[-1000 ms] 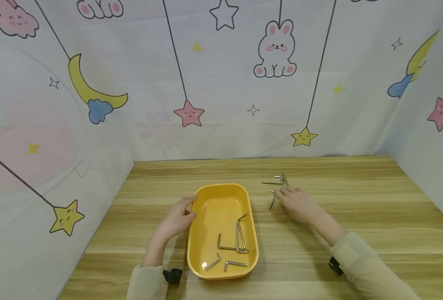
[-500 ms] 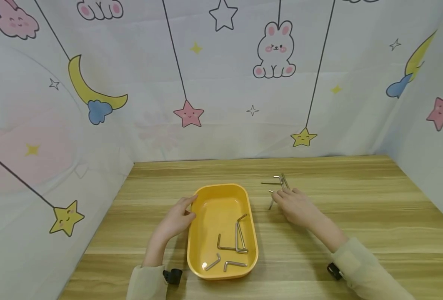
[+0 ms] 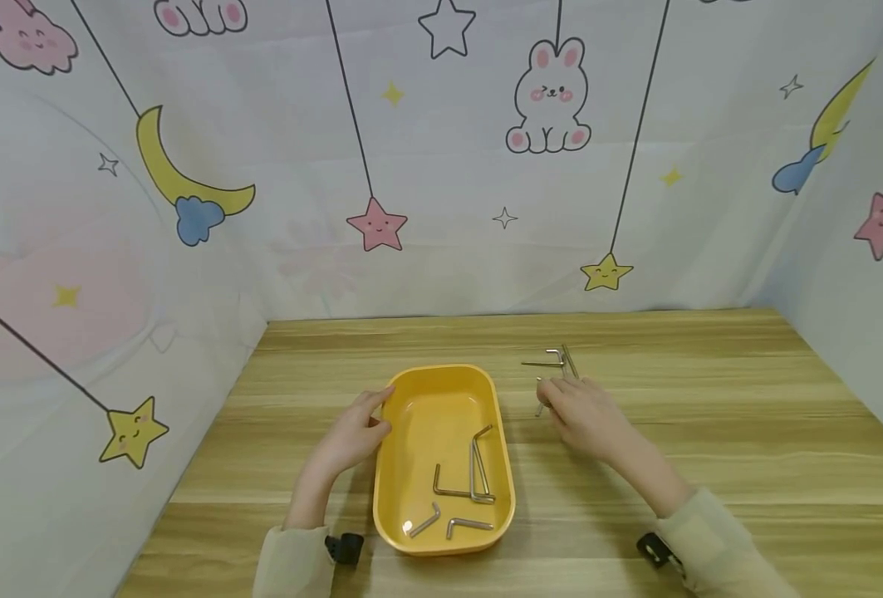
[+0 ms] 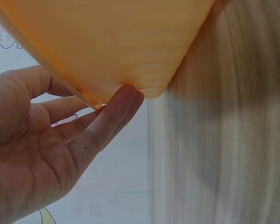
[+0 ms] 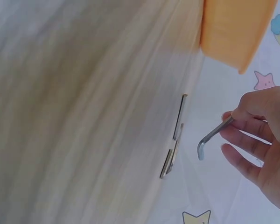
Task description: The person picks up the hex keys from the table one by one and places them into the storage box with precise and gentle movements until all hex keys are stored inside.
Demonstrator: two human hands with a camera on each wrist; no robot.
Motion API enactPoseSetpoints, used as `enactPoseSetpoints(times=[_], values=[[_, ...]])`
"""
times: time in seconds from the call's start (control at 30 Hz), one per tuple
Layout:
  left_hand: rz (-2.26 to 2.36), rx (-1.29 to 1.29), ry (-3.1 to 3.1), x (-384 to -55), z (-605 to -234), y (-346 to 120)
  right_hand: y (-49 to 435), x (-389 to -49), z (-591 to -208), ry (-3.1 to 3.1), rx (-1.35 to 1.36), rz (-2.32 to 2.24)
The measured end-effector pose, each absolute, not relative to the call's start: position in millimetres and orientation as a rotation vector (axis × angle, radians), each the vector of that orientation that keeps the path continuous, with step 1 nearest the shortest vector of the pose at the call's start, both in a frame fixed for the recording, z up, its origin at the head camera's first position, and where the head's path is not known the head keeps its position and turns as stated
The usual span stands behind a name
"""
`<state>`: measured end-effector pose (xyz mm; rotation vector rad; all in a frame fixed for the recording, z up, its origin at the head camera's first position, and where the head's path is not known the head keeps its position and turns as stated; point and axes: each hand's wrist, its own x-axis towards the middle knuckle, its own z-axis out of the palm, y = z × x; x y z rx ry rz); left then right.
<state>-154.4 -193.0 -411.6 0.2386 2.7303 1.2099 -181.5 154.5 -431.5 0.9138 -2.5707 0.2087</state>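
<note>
My right hand [image 3: 586, 419] pinches a hex key [image 5: 214, 132] between thumb and index finger. In the right wrist view that L-shaped key's bent end points away from the hand and looks clear of the tabletop. Three more hex keys lie close together on the table just beyond the hand, one of them a dark key [image 3: 541, 364]. My left hand [image 3: 350, 436] rests against the left side of the yellow tray [image 3: 379, 473]; the left wrist view shows relaxed fingers [image 4: 113, 114] touching its outer wall. Inside the tray are several hex keys [image 3: 468, 525], mostly toward the near end.
The wooden table [image 3: 673, 357] extends beyond the tray and to both sides. A white printed cloth [image 3: 441, 149] hangs along the back and both sides. Each wrist wears a small black camera [image 3: 345, 549].
My right hand has shifted slightly left, and the key's position has changed a little with it. The left hand and the tray stay where they were.
</note>
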Motion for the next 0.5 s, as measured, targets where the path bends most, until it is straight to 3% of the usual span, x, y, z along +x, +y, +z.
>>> enactPoseSetpoints(times=[0.5], values=[[1.207, 0.240, 2.728, -154, -412, -193, 141, -171, -428, -2.640, 0.824, 0.489]])
